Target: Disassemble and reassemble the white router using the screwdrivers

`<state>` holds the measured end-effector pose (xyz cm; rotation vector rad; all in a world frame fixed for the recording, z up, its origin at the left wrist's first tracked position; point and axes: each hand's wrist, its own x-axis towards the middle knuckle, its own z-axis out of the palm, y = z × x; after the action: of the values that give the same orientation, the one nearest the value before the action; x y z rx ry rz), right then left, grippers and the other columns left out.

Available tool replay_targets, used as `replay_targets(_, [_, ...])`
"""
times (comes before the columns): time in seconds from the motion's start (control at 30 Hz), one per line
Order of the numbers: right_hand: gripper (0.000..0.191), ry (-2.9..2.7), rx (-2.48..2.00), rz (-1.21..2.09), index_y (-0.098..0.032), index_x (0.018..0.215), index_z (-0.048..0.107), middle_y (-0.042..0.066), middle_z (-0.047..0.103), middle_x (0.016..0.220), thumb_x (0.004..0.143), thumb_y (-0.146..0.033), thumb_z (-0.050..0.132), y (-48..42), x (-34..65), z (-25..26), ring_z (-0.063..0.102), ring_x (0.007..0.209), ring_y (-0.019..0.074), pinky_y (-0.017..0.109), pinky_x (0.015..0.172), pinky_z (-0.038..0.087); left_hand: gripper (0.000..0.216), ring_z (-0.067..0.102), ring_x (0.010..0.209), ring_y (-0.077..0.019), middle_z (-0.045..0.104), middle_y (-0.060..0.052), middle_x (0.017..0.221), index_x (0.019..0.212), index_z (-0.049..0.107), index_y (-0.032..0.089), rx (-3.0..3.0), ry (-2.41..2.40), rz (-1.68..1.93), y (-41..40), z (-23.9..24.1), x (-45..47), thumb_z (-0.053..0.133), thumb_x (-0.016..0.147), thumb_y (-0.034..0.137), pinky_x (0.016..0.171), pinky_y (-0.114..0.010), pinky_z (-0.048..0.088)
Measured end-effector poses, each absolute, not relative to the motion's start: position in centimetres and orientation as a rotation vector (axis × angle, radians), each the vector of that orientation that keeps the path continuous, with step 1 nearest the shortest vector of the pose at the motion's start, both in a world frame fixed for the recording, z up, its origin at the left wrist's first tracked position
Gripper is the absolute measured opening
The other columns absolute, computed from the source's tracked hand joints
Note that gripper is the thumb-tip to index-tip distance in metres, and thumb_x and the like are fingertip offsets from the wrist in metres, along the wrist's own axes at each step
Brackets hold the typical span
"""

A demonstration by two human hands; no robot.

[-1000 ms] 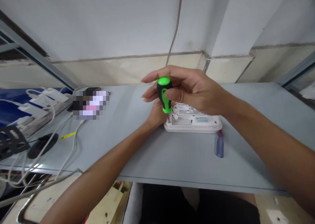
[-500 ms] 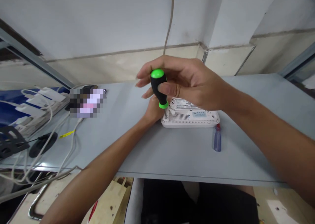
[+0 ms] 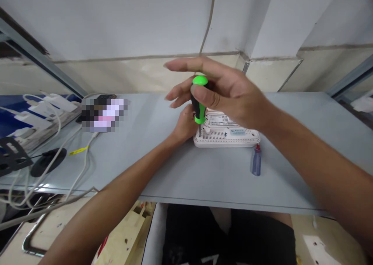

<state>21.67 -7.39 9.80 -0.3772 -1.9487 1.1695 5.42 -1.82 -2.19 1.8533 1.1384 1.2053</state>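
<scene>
A screwdriver (image 3: 199, 108) with a green-and-black handle stands nearly upright, its tip at the near left corner of a white perforated router (image 3: 227, 142). My right hand (image 3: 233, 90) is closed on the handle, thumb against it and some fingers stretched out past it. The router lies label side up on the table. At its left edge my left hand (image 3: 186, 122) grips it, its fingers mostly hidden behind the screwdriver and my right hand. A second screwdriver (image 3: 256, 162), with a translucent bluish handle and red collar, lies by the router's near right corner.
On the left of the grey table (image 3: 204, 175) lie a phone with a blurred screen (image 3: 106, 117), white cables (image 3: 86, 160) and a power strip with several white chargers (image 3: 43, 111). A black stand base (image 3: 48, 162) sits nearby. A wall (image 3: 131, 20) rises behind.
The screwdriver has become more upright, its tip still at the same corner. My right hand's fingers have spread, the index finger lifting. The view has shifted slightly.
</scene>
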Motion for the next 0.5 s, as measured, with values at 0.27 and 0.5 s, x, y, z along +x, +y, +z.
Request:
replay_targets(0.27, [0.028,-1.868,-0.414,1.035,-0.026,0.105,0.077,0.001,0.079,0.103,0.080,-0.026,0.089,-7.5,20.8,9.8,0.077,0.102,0.0231,0.037,0.096,0.067,0.011,0.066,0.112,-0.0300,0.072,-0.010,0.107,0.095,0.065,0.024,1.939,1.108,1.250,-1.5,-2.5,5.3,0.068,0.092,0.034,0.093,-0.045,0.058])
replay_targets(0.5, [0.033,-1.950,-0.473,0.914,-0.025,0.126,0.073,0.005,0.073,0.132,0.095,-0.037,0.074,-7.7,20.7,9.9,0.071,0.120,0.0232,0.038,0.103,0.062,0.014,0.067,0.110,-0.0316,0.074,-0.011,0.109,0.096,0.062,0.025,1.944,1.144,1.285,-1.2,-2.1,4.1,0.060,0.095,0.039,0.095,-0.051,0.058])
